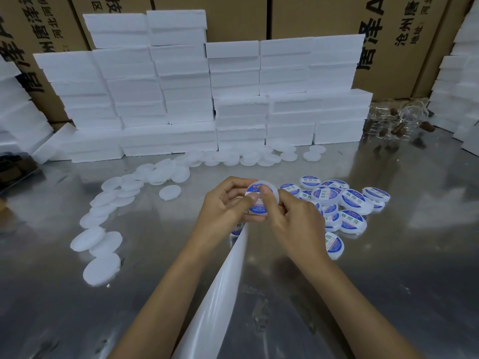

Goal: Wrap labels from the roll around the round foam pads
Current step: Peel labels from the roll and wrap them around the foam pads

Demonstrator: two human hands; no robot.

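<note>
Printed in blue and white on the labelled pads [352, 200] at right: 助焊膏, clearest on the nearer ones. Same kind of label [255, 203] on the pad pinched between both thumbs, mostly covered, not legible. On the cardboard boxes [388, 42] behind, turned sideways, in large black type: 沧州唐泽, 地址, 河北, a big letter A. Smaller print too blurred to read.

Steel table [388, 294], scattered foam pads [101, 268]
</note>
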